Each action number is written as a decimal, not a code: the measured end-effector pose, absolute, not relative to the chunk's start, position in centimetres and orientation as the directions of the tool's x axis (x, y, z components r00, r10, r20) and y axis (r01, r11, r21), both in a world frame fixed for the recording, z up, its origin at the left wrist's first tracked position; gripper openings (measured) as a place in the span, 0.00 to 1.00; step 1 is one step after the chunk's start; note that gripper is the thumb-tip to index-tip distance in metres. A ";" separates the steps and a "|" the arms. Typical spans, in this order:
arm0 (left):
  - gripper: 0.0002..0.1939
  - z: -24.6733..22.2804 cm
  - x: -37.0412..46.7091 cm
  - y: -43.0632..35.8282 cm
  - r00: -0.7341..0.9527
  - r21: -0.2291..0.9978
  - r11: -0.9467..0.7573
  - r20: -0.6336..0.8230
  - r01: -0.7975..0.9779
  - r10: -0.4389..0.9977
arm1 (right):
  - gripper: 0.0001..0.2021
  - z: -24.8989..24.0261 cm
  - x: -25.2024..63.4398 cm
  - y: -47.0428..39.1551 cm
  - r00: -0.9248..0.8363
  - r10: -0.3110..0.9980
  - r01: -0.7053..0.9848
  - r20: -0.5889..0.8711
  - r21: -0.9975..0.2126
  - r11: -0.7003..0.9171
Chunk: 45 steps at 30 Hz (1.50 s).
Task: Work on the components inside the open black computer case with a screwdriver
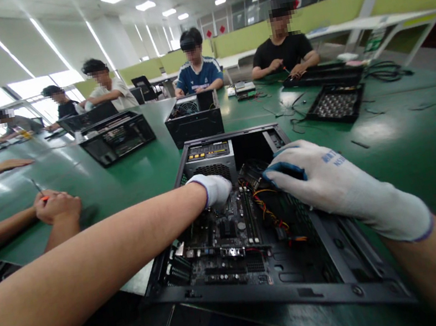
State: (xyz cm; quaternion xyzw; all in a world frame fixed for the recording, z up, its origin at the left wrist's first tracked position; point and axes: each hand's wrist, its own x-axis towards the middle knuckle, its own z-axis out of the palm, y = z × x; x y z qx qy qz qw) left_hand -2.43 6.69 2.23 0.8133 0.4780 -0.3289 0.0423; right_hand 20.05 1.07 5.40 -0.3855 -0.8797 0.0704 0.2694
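An open computer case (pixel 291 289) lies on the desk (pixel 396 171). In its far left part sits the power supply (pixel 209 160), and the left hand (pixel 215 189), in a white glove, is just beside it, over the motherboard (pixel 219 241). The right hand (pixel 326 177), gloved too, is above the right side of the case, near coloured cables (pixel 268 213). Beyond the case stands a second case (pixel 194 126); left of the case, another person's hands (pixel 61 206) hold a screwdriver (pixel 44 198).

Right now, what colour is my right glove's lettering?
Head view: the lettering on your right glove is blue.
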 end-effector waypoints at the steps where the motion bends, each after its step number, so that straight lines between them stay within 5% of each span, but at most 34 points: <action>1: 0.20 2.2 -2.4 6.7 0.328 -0.245 -0.540 -0.576 0.805 0.749 | 0.18 5.4 20.0 1.1 -0.556 0.718 0.641 0.419 -0.334 0.692; 26: 0.30 1.4 -2.5 6.9 0.369 -0.143 -0.536 -0.579 0.832 0.727 | 0.20 5.2 19.7 1.4 -0.550 0.724 0.632 0.417 -0.358 0.687; 30: 0.39 2.5 -2.5 6.1 0.418 -0.095 -0.526 -0.495 0.845 0.762 | 0.23 4.6 20.4 1.3 -0.447 0.769 0.651 0.457 -0.423 0.630; 32: 0.40 3.5 -2.6 5.3 0.458 -0.066 -0.535 -0.434 0.842 0.775 | 0.33 3.6 21.7 0.9 -0.294 0.852 0.683 0.434 -0.528 0.505; 36: 0.28 6.0 -3.3 3.2 0.537 -0.001 -0.565 -0.310 0.825 0.785 | 0.48 0.7 24.6 -0.3 -0.062 0.985 0.663 0.164 -0.730 0.163; 41: 0.13 9.6 -5.1 -1.2 0.590 0.065 -0.587 -0.069 0.807 0.804 | 0.36 -1.9 25.2 -1.7 -0.291 0.948 0.348 0.128 -0.909 0.230; 45: 0.11 11.1 -7.6 -6.2 0.596 0.098 -0.610 0.143 0.786 0.790 | 0.37 -1.8 22.8 -1.4 -0.266 0.950 0.412 0.162 -0.872 0.264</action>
